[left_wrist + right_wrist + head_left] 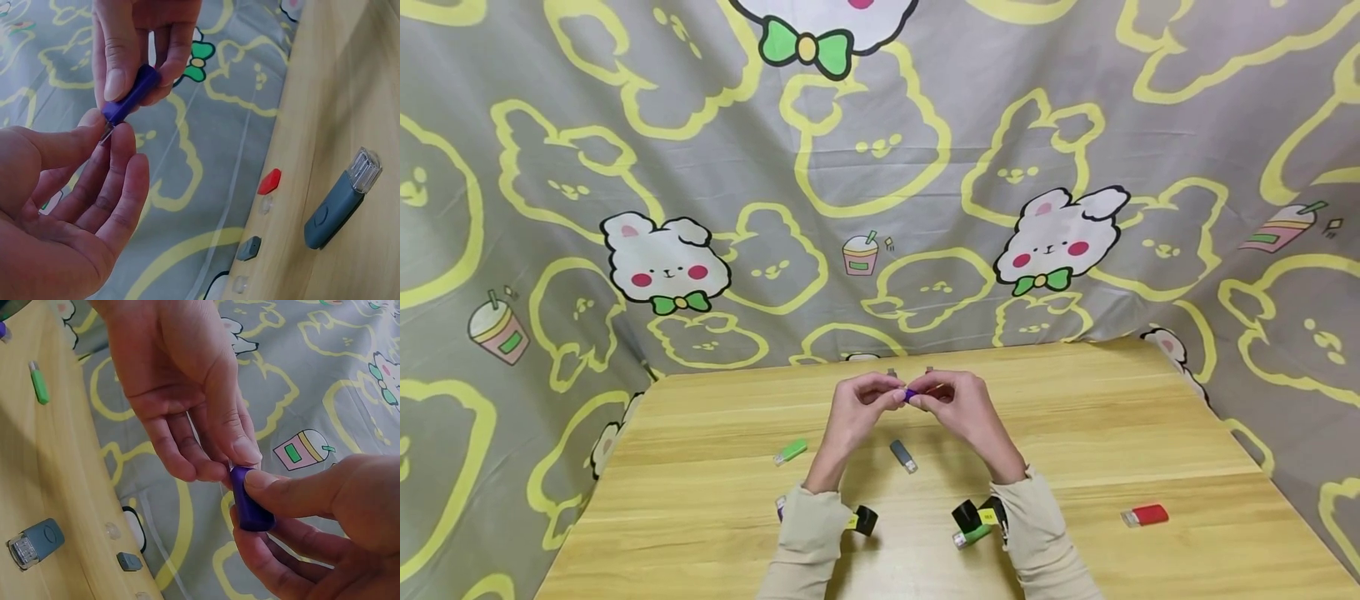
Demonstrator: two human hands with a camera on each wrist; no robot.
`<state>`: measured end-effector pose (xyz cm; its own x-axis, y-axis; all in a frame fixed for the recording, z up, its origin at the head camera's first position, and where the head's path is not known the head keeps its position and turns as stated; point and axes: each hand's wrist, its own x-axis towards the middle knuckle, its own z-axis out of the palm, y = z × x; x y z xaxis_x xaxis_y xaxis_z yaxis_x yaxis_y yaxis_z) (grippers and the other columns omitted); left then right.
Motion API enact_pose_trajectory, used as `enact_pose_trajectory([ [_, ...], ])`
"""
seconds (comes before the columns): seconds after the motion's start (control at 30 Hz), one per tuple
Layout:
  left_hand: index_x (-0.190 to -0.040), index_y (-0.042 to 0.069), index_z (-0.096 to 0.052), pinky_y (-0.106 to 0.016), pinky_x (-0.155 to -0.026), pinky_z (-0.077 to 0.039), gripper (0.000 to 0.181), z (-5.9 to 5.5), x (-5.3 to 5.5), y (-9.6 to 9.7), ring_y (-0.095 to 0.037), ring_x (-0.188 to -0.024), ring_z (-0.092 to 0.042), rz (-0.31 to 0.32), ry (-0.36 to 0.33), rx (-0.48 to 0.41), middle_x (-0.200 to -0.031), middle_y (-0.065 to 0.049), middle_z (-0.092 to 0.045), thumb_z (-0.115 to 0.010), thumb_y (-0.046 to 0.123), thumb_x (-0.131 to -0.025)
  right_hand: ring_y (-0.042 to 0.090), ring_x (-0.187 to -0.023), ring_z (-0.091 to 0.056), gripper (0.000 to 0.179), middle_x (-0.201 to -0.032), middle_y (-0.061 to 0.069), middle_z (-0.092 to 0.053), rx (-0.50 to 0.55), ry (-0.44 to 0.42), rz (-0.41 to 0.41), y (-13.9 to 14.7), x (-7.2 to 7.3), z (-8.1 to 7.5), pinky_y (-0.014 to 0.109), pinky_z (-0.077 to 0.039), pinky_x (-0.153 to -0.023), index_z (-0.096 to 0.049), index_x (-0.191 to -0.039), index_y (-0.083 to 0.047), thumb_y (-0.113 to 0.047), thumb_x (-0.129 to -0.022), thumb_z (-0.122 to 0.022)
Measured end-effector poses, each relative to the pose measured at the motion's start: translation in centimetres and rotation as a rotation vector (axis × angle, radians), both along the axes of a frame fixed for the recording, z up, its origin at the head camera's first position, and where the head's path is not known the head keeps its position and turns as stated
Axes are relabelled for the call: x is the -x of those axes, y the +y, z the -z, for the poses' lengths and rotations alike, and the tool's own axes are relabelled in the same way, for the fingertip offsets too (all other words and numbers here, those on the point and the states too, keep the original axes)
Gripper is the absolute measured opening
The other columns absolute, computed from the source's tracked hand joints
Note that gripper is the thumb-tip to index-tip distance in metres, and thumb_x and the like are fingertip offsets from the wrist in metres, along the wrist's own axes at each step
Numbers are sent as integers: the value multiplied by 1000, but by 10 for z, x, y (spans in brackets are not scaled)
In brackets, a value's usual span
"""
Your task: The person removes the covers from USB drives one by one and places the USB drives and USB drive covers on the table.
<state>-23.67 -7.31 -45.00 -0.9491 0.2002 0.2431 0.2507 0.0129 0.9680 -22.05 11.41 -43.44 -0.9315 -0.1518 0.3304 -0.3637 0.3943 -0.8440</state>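
Observation:
A purple USB flash drive is up between my two hands, above the far part of the table. My right hand pinches its purple body, thumb lying along the top. At the other end, the thumb and forefinger of my left hand pinch the drive's narrow metal tip, mostly hidden by the fingertips. The left hand's other fingers are loosely bent beneath. Below the hands, a dark grey flash drive with a clear cap over its plug lies on the wood.
Green drives lie at the left and under the right wrist camera. A red drive is at the right. Beside the left sleeve, another drive peeks out. Near the back edge lie a red piece and a grey piece.

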Motion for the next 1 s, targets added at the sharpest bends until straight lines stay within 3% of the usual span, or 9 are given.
enact_pose_trajectory([
  [0.4, -99, -9, -76, -31, -75, -62, 11, -1, -1, -4, -14, -76, -73, -9, -56, -15, -95, -20, -75, -76, -4, -90, 14, -76, -71, 11, -92, 4, -77, -33, -20, -12, -1, -4, -5, 24, -58, -65, -81, -97, -8, -5, -87, -82],
  [0.77, -101, -11, -75, -35, -76, -63, 13, -4, -2, -7, -16, -74, -74, 19, -167, -41, -93, -18, -76, -76, -2, -90, 14, -75, -71, 10, -92, 6, -76, -78, -40, -6, -3, -8, -10, 23, -58, -64, -81, -96, -7, -5, -86, -83],
  [1.0, -102, -10, -75, -36, -80, -63, 17, -5, -1, -14, -17, -78, -74, 32, -172, -24, -94, -16, -76, -78, 2, -91, 14, -75, -72, 9, -91, 6, -76, -83, -6, -10, -7, -9, -12, 24, -59, -65, -81, -95, -7, -4, -87, -82],
])
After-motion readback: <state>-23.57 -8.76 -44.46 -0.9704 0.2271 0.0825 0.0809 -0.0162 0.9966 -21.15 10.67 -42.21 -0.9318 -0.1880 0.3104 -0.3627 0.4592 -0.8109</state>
